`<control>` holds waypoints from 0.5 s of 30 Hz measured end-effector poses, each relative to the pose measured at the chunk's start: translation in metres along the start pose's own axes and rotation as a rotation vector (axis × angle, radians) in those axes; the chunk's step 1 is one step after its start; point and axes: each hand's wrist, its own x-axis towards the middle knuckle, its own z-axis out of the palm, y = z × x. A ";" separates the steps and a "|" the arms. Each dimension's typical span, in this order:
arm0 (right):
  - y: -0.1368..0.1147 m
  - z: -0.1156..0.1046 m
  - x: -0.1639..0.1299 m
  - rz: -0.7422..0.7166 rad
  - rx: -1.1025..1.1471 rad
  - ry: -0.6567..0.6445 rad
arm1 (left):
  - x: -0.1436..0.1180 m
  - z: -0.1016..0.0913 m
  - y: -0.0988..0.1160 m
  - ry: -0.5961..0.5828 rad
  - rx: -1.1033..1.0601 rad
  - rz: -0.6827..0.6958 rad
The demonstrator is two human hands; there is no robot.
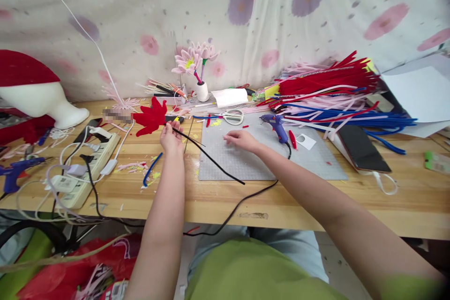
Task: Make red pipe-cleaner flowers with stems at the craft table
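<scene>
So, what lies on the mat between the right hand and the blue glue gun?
In the head view, only bare grey mat separates the right hand from the blue glue gun.

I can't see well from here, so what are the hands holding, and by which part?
The left hand grips the red pipe-cleaner flower at the top of its black stem. The right hand holds nothing.

2 glue guns (pixel 277 126) (pixel 14 171), 1 scissors (pixel 232 115), 1 phone (pixel 362 149), approx. 2 power strips (pixel 92 155), view's cluttered.
</scene>
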 end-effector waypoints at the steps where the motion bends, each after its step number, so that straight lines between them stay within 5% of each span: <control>1: -0.009 0.003 0.001 -0.027 0.089 -0.108 | -0.003 0.004 -0.005 -0.004 0.000 -0.012; 4: -0.035 0.012 0.002 -0.021 0.219 -0.377 | -0.009 0.015 -0.015 0.001 0.003 -0.033; 8: -0.060 -0.001 0.006 0.017 0.019 -0.286 | 0.001 0.017 -0.013 -0.039 -0.009 -0.022; 11: -0.073 -0.043 0.006 -0.066 -0.210 -0.194 | 0.016 0.008 -0.003 -0.065 -0.032 -0.024; 15: -0.074 -0.129 -0.004 -0.012 -0.534 -0.177 | 0.026 -0.001 0.006 -0.019 -0.004 -0.005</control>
